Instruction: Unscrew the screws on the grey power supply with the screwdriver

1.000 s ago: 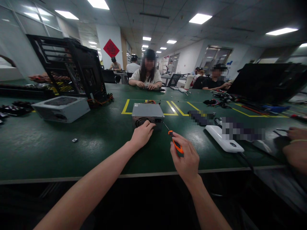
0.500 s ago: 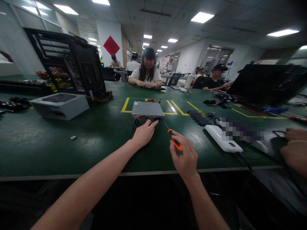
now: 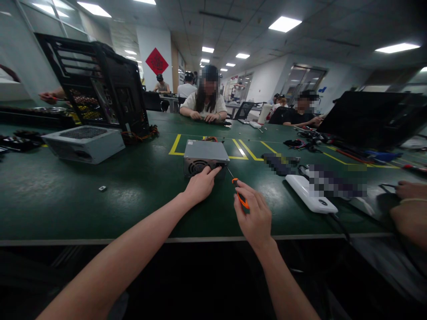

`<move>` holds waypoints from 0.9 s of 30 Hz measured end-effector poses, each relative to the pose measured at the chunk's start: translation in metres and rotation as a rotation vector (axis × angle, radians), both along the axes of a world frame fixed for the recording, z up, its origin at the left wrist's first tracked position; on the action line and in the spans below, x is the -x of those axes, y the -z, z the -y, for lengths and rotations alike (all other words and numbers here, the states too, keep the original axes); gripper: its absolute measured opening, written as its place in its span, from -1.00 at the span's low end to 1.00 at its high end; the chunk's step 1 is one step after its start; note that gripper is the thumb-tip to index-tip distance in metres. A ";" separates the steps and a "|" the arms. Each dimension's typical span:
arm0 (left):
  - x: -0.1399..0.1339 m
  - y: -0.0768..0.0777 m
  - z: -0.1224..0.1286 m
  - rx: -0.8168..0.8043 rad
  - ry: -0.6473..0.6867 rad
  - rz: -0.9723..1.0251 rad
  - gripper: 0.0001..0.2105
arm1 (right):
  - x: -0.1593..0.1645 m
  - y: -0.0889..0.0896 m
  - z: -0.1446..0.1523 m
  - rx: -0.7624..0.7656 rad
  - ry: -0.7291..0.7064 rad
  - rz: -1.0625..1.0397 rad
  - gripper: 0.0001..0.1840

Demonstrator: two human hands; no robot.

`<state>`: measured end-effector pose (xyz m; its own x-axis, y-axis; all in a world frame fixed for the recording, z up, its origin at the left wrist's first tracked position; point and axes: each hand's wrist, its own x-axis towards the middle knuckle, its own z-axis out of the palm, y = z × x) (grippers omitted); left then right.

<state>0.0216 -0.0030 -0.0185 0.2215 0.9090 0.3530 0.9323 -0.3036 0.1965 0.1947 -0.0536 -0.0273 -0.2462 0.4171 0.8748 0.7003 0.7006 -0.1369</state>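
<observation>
- Grey metal power supply (image 3: pixel 206 149): centre of frame, on bench (image 3: pixel 150 218).
- Left hand (image 3: pixel 199 186): fingers extended against its front face.
- Right hand (image 3: pixel 256 214): fingers grasping orange-handled screwdriver (image 3: pixel 242 201), tip by supply's right edge.
- Second grey unit (image 3: pixel 95 149): left of frame.

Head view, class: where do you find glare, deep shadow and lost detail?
In the head view, ceiling lights wash out to white and soft glare lies on the green tabletop; head view, the space below the table edge falls near black; head view, pixel blocks hide things beside the white device, and the tip of the screwdriver in the right hand is too small to read.
</observation>
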 end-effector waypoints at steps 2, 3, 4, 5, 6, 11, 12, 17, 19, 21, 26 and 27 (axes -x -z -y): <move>0.000 0.000 0.000 0.002 -0.002 0.001 -0.57 | 0.000 0.000 0.000 0.011 0.002 0.004 -0.75; 0.000 0.000 0.000 0.001 -0.004 0.001 -0.57 | 0.000 0.000 0.000 0.016 -0.003 0.010 -0.75; 0.000 0.000 0.000 -0.002 -0.004 0.003 -0.57 | 0.000 0.000 -0.001 0.018 -0.011 0.016 -0.75; 0.000 0.000 0.000 -0.009 -0.002 0.006 -0.57 | -0.001 -0.001 -0.002 0.019 -0.015 0.021 -0.74; 0.000 0.001 0.000 -0.018 0.002 0.008 -0.57 | -0.001 -0.002 -0.002 0.019 -0.011 0.020 -0.73; -0.002 0.001 0.000 -0.032 -0.008 -0.014 -0.56 | -0.005 -0.018 -0.004 0.068 0.090 0.025 -0.83; -0.003 0.001 0.000 -0.039 -0.009 -0.025 -0.56 | -0.004 -0.022 -0.003 0.091 0.106 0.051 -0.82; -0.005 0.003 -0.001 -0.131 0.008 -0.047 -0.57 | -0.003 -0.036 0.000 0.034 0.161 0.299 -0.80; -0.005 0.004 -0.002 -0.145 0.011 -0.044 -0.57 | -0.005 -0.039 -0.002 -0.013 0.287 0.324 -0.81; -0.005 0.005 -0.002 -0.158 0.007 -0.064 -0.55 | -0.008 -0.043 -0.003 -0.006 0.418 0.296 -0.76; -0.007 0.006 -0.001 -0.214 0.010 -0.133 -0.53 | -0.009 -0.045 -0.001 0.010 0.295 0.366 -0.75; -0.007 0.006 0.000 -0.215 0.014 -0.129 -0.53 | -0.008 -0.045 -0.001 -0.020 0.268 0.415 -0.76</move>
<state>0.0285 -0.0027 -0.0242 0.2892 0.8126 0.5061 0.9411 -0.3382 0.0053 0.2027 -0.0526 0.0178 -0.4620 0.4972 0.7344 0.8488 0.4880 0.2035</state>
